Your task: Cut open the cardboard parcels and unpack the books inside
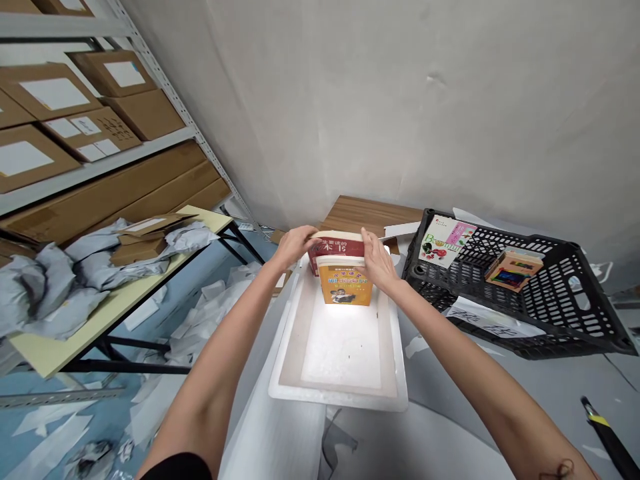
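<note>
An orange-yellow book point(347, 285) stands upright at the far end of a white foam box point(345, 400). Right behind it is a red book point(333, 247) with white lettering, its lower part hidden by the front one. My left hand point(296, 245) is closed on the red book's upper left corner. On the other side, my right hand point(379, 259) grips both books at their right edge, thumb side toward the top. The near part of the box's floor shows bare white with a few dark specks.
At right sits a black plastic crate point(555, 313) holding a Beginning-style picture book point(447, 241) and a small stack of books point(514, 269). A yellow-black cutter point(607, 427) lies nearby. Left are grey parcels point(100, 267) on a table and shelved cartons point(55, 93).
</note>
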{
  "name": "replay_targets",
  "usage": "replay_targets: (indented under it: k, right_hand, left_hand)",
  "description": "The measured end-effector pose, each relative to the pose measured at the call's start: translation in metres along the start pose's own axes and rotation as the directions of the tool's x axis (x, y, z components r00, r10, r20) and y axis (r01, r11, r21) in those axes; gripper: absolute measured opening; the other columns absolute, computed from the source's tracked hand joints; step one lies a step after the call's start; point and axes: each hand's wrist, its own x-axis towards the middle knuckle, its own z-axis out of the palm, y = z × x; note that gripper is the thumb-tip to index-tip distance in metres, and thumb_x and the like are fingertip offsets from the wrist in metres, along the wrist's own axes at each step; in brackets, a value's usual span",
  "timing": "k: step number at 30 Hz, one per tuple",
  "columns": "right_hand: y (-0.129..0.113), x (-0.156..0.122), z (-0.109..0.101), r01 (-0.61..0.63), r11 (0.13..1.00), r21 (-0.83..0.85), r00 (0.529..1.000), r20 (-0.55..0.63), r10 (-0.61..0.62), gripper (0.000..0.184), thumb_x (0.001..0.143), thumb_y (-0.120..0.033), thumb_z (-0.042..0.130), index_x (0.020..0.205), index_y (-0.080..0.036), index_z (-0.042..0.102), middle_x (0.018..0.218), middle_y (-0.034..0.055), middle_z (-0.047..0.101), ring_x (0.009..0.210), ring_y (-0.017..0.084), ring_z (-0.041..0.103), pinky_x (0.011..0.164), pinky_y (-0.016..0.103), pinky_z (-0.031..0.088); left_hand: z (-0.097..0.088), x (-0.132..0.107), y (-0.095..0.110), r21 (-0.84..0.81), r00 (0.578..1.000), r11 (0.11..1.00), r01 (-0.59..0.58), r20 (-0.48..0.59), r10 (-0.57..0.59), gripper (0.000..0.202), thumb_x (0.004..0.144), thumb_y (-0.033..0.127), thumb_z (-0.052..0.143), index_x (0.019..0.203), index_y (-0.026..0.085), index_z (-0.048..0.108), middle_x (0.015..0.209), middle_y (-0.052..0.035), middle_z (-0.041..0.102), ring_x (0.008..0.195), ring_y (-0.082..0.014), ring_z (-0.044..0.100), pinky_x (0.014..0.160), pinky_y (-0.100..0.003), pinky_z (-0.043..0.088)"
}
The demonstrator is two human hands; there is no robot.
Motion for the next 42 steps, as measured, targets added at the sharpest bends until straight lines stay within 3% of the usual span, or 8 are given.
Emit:
replay_targets:
  k: [4, 9, 14, 17, 24, 29, 34, 42]
  right_hand:
    - [0.014, -0.004, 0.011, -0.151, 0.979, 0.136, 0.988, 0.053, 0.145, 0.104, 0.079, -0.026, 0.062, 0.148, -0.019, -0.015, 0.152, 0.0231, 0.015, 0.121, 0.034, 0.049, 0.078, 0.041, 0.053]
    - [0.014, -0.005, 0.006, -0.121, 0.969, 0.216, 0.989, -0.060, 0.137, 0.106, 0.080, -0.038, 0.064, 0.148, -0.015, -0.014, 0.149, 0.0245, 0.021, 0.136, 0.032, 0.031, 0.101, 0.044, 0.041]
    - [0.002, 0.011, -0.065, -0.055, 0.980, 0.190, 0.901, -0.413, 0.130, 0.111, 0.081, -0.049, 0.059, 0.143, -0.017, -0.027, 0.152, 0.0219, 0.007, 0.142, 0.032, 0.012, 0.111, 0.054, 0.023]
    - [0.000, 0.015, -0.113, 0.059, 0.997, 0.056, 0.936, -0.349, -0.036, 0.103, 0.079, -0.048, 0.062, 0.149, -0.022, -0.009, 0.149, 0.0155, 0.024, 0.139, 0.034, 0.021, 0.110, 0.060, 0.020]
    - [0.009, 0.015, -0.143, 0.095, 0.995, 0.039, 0.995, -0.016, -0.094, 0.090, 0.076, -0.045, 0.065, 0.149, -0.022, 0.018, 0.119, 0.0098, 0.060, 0.109, 0.031, 0.056, 0.085, 0.047, 0.048]
    - [-0.012, 0.012, -0.102, 0.134, 0.981, -0.139, 0.940, 0.333, -0.081, 0.032, 0.084, -0.030, 0.056, 0.115, -0.026, 0.059, 0.096, 0.0053, 0.070, 0.086, 0.024, 0.064, 0.068, 0.031, 0.045]
    - [-0.021, -0.007, -0.053, 0.199, 0.976, -0.093, 0.908, 0.392, -0.148, 0.024, 0.089, -0.017, 0.042, 0.108, -0.022, 0.057, 0.099, 0.0056, 0.070, 0.086, 0.020, 0.064, 0.062, 0.026, 0.038]
    - [-0.023, -0.023, -0.013, 0.177, 0.981, -0.078, 0.863, 0.492, -0.117, 0.022, 0.091, -0.020, 0.042, 0.106, -0.024, 0.057, 0.103, 0.0040, 0.068, 0.088, 0.020, 0.064, 0.062, 0.025, 0.036]
  left_hand:
    - [-0.032, 0.010, 0.007, 0.008, 0.976, 0.999, 0.054, -0.211, -0.051, 0.027, 0.087, 0.037, 0.048, 0.099, 0.018, 0.065, 0.097, -0.0050, 0.070, 0.085, -0.0169, 0.061, 0.074, -0.025, 0.043]
    - [-0.083, 0.001, 0.043, 0.109, 0.905, 0.994, -0.017, -0.422, 0.061, 0.025, 0.090, 0.036, 0.048, 0.100, 0.019, 0.064, 0.100, -0.0027, 0.070, 0.087, -0.0151, 0.061, 0.076, -0.025, 0.044]
    - [-0.123, -0.026, 0.093, 0.236, 0.870, 0.968, -0.086, -0.455, 0.188, 0.023, 0.092, 0.036, 0.045, 0.103, 0.026, 0.062, 0.108, 0.0020, 0.068, 0.091, -0.0132, 0.062, 0.079, -0.023, 0.044]
    - [-0.128, -0.032, 0.101, 0.194, 0.906, 0.976, -0.103, -0.386, 0.172, 0.027, 0.091, 0.039, 0.046, 0.102, 0.021, 0.063, 0.099, 0.0002, 0.068, 0.085, -0.0137, 0.063, 0.074, -0.023, 0.043]
    - [-0.076, -0.028, 0.083, -0.124, 0.990, 0.984, -0.128, -0.068, 0.120, 0.030, 0.089, 0.042, 0.046, 0.096, 0.020, 0.065, 0.086, -0.0002, 0.069, 0.074, -0.0131, 0.060, 0.070, -0.022, 0.042]
    - [-0.024, -0.032, 0.070, -0.204, 0.987, 0.971, -0.127, 0.070, 0.144, 0.031, 0.087, 0.043, 0.047, 0.099, 0.021, 0.064, 0.096, -0.0020, 0.070, 0.084, -0.0164, 0.061, 0.076, -0.025, 0.043]
    - [0.001, -0.031, 0.033, -0.341, 0.950, 0.940, -0.013, 0.288, 0.118, 0.040, 0.091, 0.047, 0.036, 0.101, 0.021, 0.064, 0.098, -0.0022, 0.069, 0.089, -0.0179, 0.061, 0.077, -0.026, 0.048]
    - [0.063, 0.022, 0.018, 0.110, 0.942, 0.994, 0.000, 0.333, -0.037, 0.028, 0.079, 0.012, 0.052, 0.106, 0.018, 0.061, 0.116, -0.0104, 0.060, 0.110, -0.0229, 0.055, 0.091, -0.032, 0.044]
